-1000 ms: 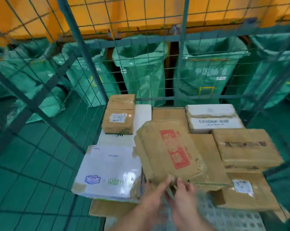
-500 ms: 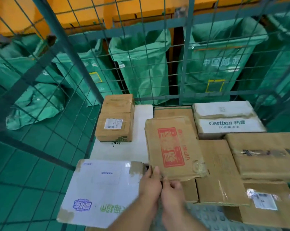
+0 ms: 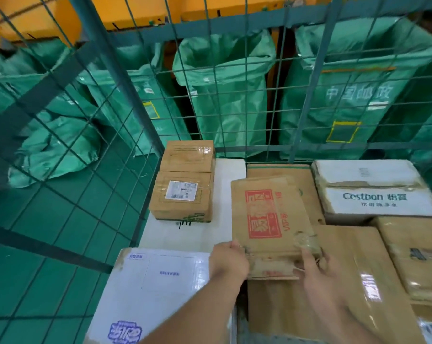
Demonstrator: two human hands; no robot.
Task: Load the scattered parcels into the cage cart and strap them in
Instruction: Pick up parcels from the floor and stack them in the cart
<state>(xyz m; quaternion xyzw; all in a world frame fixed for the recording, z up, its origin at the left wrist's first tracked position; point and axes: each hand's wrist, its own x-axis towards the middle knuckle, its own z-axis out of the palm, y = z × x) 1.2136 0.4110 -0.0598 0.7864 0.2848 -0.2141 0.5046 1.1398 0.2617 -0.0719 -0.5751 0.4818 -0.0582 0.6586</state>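
Note:
Inside the green cage cart lies a flat brown parcel with a red stamp, resting on other boxes. My left hand grips its near left corner. My right hand holds its near right edge, index finger pressed against the flap. A white parcel with blue print lies to the left of my hands. Two small brown boxes sit at the back left on a white box. A white Cestbon box stands at the back right.
Large brown cartons fill the cart's right side under and beside my right hand. Green mail sacks hang behind the mesh wall, under orange bins. The green tiled floor shows through the left mesh.
The red-stamped parcel has slid forward and settled flatter on the stack. My hands moved apart along its near edge, and the camera came closer.

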